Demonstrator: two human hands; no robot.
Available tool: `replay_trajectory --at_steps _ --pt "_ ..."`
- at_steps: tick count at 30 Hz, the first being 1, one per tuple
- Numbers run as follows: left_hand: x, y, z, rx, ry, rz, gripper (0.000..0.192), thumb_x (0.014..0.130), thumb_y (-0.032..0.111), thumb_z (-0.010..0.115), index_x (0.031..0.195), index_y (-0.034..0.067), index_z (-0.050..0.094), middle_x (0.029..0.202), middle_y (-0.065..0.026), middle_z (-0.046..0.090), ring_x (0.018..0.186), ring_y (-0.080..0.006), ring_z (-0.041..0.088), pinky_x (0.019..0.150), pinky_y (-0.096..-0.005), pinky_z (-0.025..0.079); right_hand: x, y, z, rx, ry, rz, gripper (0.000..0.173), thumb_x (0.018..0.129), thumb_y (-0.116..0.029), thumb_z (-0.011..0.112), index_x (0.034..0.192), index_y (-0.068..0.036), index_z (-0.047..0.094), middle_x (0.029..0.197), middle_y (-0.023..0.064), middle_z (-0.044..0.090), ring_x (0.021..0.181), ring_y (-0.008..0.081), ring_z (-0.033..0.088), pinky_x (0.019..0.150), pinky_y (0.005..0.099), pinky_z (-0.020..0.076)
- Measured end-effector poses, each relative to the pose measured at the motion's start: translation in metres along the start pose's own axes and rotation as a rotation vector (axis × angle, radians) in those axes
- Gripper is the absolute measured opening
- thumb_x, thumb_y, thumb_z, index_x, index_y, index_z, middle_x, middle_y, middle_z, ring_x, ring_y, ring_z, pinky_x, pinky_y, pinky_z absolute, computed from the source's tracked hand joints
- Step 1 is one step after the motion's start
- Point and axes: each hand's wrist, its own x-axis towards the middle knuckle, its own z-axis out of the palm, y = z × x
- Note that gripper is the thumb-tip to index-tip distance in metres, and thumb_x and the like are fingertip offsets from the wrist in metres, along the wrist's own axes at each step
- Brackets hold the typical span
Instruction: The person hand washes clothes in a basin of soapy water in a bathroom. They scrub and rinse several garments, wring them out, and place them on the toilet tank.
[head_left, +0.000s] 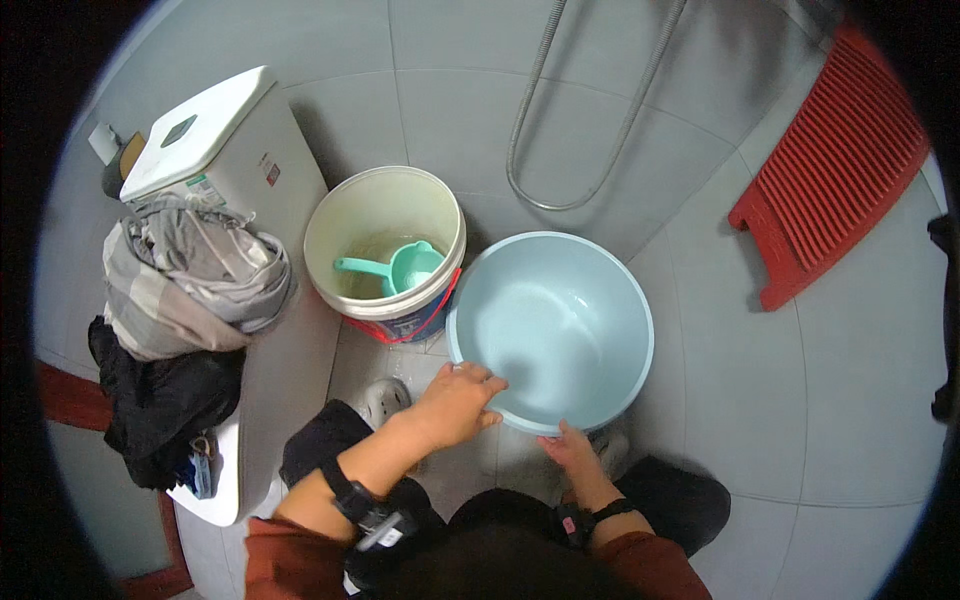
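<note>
A light blue plastic basin (551, 330) is in front of me, with a little wetness shining on its inside. My left hand (459, 401) is at its near left rim, fingers over the edge and thumb outside. At the near rim, my right hand (571, 450) holds the edge, its lower fingers partly hidden. Just left of the basin stands a white plastic bucket (390, 180) with a red handle. Inside the bucket lies a turquoise plastic dipper (412, 268); murky water seems to be under it.
Grey and plaid cloth (195, 277) and a black garment (172, 405) lie on a white appliance or cabinet (289, 315) at left. A metal shower hose (517, 127) hangs against the tiled wall. At right is a red ribbed plastic washboard or stool (832, 172).
</note>
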Motion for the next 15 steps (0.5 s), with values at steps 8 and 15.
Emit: replay_trajectory --at_steps 8,15 --pt "0.042 0.019 0.024 0.029 -0.055 0.174 0.049 0.076 0.032 0.060 0.118 0.010 0.047 0.113 -0.0157 0.049 0.110 -0.0320 0.045 0.089 -0.0453 0.035 0.040 -0.017 -0.027 -0.518 0.108 0.202 0.049 0.088 -0.037 0.046 0.119 0.001 0.038 0.110 0.0199 0.047 0.091 0.0310 0.052 0.069 0.0445 0.0477" --pt "0.057 0.029 0.011 0.100 -0.043 0.119 0.047 0.079 0.034 0.057 0.120 0.014 0.046 0.118 -0.0155 0.047 0.112 -0.0317 0.043 0.090 -0.0471 0.035 -0.067 -0.163 0.125 -1.366 -0.365 -0.727 0.025 0.081 -0.027 0.056 0.075 -0.003 0.060 0.067 0.0040 0.058 0.057 0.0111 0.053 0.050 0.0265 0.0431"
